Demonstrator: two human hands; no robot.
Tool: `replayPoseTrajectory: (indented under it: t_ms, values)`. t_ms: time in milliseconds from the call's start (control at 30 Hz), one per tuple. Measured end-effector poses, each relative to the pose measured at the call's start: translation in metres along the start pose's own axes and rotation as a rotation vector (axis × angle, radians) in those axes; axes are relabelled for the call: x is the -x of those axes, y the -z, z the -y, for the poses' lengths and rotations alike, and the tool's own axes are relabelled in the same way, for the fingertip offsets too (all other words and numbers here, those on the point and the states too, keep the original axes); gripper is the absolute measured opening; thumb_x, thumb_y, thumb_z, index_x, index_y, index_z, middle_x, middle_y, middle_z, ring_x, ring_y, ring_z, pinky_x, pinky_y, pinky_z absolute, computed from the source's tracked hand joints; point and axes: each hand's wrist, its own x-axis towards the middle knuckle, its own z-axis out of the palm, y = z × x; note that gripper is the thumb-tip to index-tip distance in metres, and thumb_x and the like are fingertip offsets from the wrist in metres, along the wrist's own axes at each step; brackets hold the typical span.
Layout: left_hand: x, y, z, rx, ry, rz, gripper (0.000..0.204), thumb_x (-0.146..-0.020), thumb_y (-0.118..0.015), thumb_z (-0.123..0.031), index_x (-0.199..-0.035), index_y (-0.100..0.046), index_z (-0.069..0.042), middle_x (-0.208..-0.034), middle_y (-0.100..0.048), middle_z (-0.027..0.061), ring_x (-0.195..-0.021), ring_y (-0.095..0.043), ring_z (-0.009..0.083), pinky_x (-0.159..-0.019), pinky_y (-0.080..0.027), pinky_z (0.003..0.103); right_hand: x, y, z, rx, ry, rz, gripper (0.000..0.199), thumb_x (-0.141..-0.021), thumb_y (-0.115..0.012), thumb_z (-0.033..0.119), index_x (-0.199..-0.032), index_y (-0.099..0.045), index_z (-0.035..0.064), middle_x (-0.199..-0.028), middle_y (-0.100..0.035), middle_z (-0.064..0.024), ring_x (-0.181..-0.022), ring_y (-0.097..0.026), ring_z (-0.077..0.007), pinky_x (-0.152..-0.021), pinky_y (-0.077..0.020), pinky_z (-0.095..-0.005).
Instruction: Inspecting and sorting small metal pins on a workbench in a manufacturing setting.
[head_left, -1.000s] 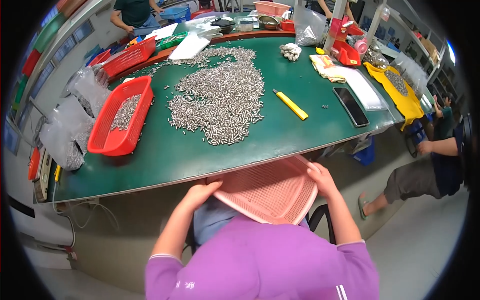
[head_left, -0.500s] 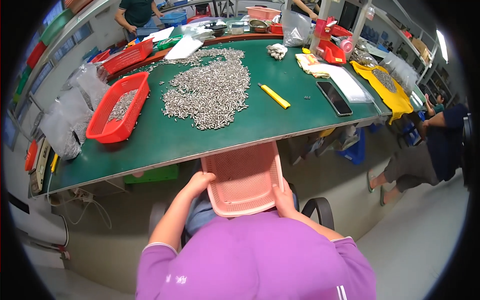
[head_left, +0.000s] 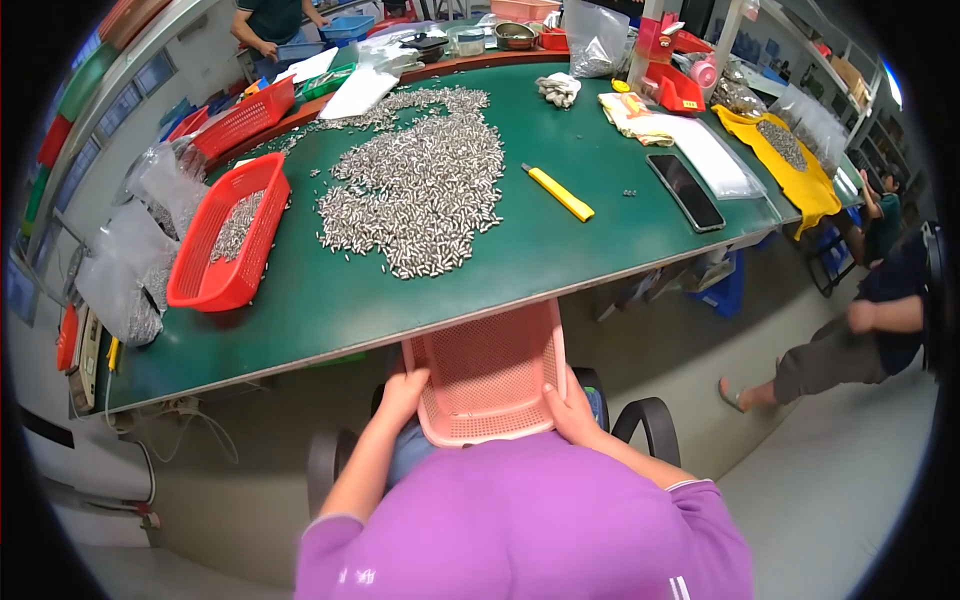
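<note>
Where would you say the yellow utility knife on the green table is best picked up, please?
Probably across the middle of its long body. The yellow utility knife lies flat and diagonal on the green table, apart from the pile of small metal parts and the phone. Coming from above, fingers can close on its two long sides.

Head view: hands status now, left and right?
Left hand: closed on the left rim of the pink mesh tray.
Right hand: closed on the tray's right rim.
</note>
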Motion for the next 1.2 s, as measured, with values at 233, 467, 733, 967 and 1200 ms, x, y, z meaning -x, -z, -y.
replayPoseTrajectory:
  t_ms: [233, 467, 733, 967, 1200]
  values:
    - [0.041, 0.06, -0.03, -0.411, -0.244, 0.149, 0.05, -0.096, -0.065, -0.04, -0.124, -0.062, 0.002, -0.113, -0.069, 0.0258, -0.11, -0.065, 0.0421, -0.095, -0.051, 0.042, -0.04, 0.087, 0.091, 0.884, -0.234, 0.563, 0.046, -0.094, -0.063, 0.047, -0.116, -0.073, 0.0075, -0.111, -0.073, -0.0149, -0.103, -0.069, -0.0333, -0.09, -0.0544, -0.0425]
    - [0.05, 0.118, -0.128, 0.333, -0.311, 0.424, 0.024, -0.091, -0.07, 0.0, -0.115, -0.068, 0.002, -0.101, -0.071, 0.0076, -0.09, -0.067, 0.0099, -0.078, -0.055, 0.025, -0.12, 0.059, 0.204, 0.303, 0.299, 0.63, 0.022, -0.086, -0.077, 0.012, -0.107, -0.074, 0.0049, -0.098, -0.073, -0.0095, -0.089, -0.07, -0.0265, -0.08, -0.0563, -0.0365]
    - [-0.001, 0.067, -0.164, -0.173, -0.646, -0.262, 0.04, -0.075, -0.076, 0.005, -0.113, -0.065, -0.003, -0.102, -0.06, 0.0066, -0.074, -0.052, 0.0121, -0.063, -0.044, 0.025, -0.192, 0.031, 0.197, 0.535, 0.278, -0.082, 0.019, -0.085, -0.073, 0.008, -0.103, -0.069, 0.0055, -0.087, -0.066, -0.0101, -0.077, -0.067, -0.0271, -0.071, -0.0553, -0.0381]
    - [-0.001, 0.068, -0.166, -0.19, -0.622, -0.244, 0.043, -0.074, -0.072, 0.008, -0.116, -0.064, -0.001, -0.102, -0.061, 0.0088, -0.072, -0.052, 0.0131, -0.064, -0.044, 0.026, -0.21, 0.029, 0.191, 0.701, 0.438, -0.012, 0.021, -0.084, -0.073, 0.007, -0.105, -0.073, 0.01, -0.087, -0.064, -0.0094, -0.083, -0.066, -0.0284, -0.071, -0.0537, -0.0402]
    - [0.0, 0.072, -0.166, -0.18, -0.578, -0.218, 0.042, -0.078, -0.075, 0.002, -0.118, -0.064, -0.001, -0.101, -0.063, 0.0105, -0.072, -0.054, 0.0173, -0.062, -0.046, 0.029, -0.205, 0.029, 0.187, 0.779, 0.491, 0.004, 0.02, -0.085, -0.073, 0.006, -0.105, -0.074, 0.0085, -0.088, -0.058, -0.0073, -0.081, -0.063, -0.0258, -0.069, -0.0521, -0.039]
